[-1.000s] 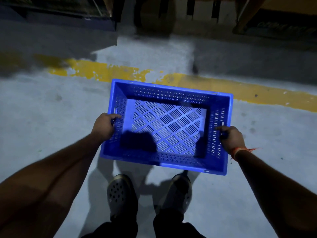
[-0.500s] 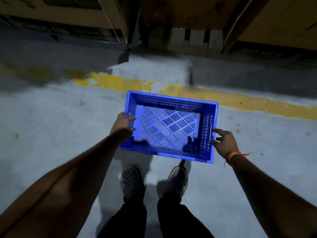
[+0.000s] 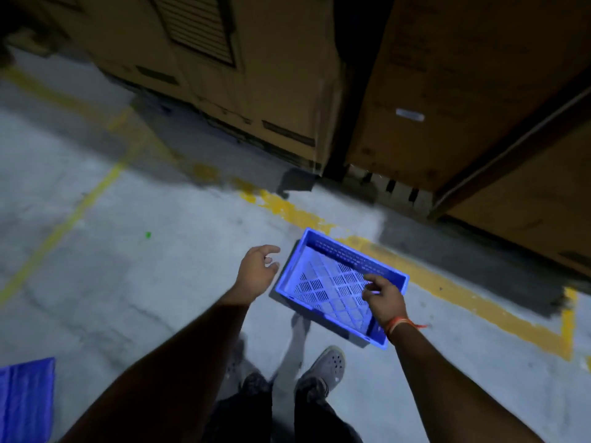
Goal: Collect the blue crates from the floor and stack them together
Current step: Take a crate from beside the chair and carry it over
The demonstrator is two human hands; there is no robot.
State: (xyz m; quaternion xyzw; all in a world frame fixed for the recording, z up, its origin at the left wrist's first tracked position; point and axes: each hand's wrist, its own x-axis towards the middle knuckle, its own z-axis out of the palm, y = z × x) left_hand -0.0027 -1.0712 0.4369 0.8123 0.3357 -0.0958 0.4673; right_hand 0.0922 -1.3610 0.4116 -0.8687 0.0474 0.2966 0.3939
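— What has changed since a second ago?

— Both hands have let go of the blue crate (image 3: 332, 284). A second ago each gripped a side handle; now the crate sits on the grey floor (image 3: 134, 282), turned at an angle, its far corner over the worn yellow line (image 3: 287, 209).

— Where are the hands?

— The left hand (image 3: 256, 270) hangs just left of the crate, fingers (image 3: 271, 250) loosely spread and curled, holding nothing. The right hand (image 3: 383, 298), an orange thread (image 3: 404, 324) at the wrist, hovers above the crate's near right side, fingers likewise apart and empty. Whether it brushes the rim cannot be told through the blur.

— Anything else in frame?

— A second blue crate edge (image 3: 25, 398) shows at the lower left, well apart. Tall cardboard boxes (image 3: 256, 75) stand beyond the line, and the person's grey clogs (image 3: 326, 366) stand near the crate's close edge.
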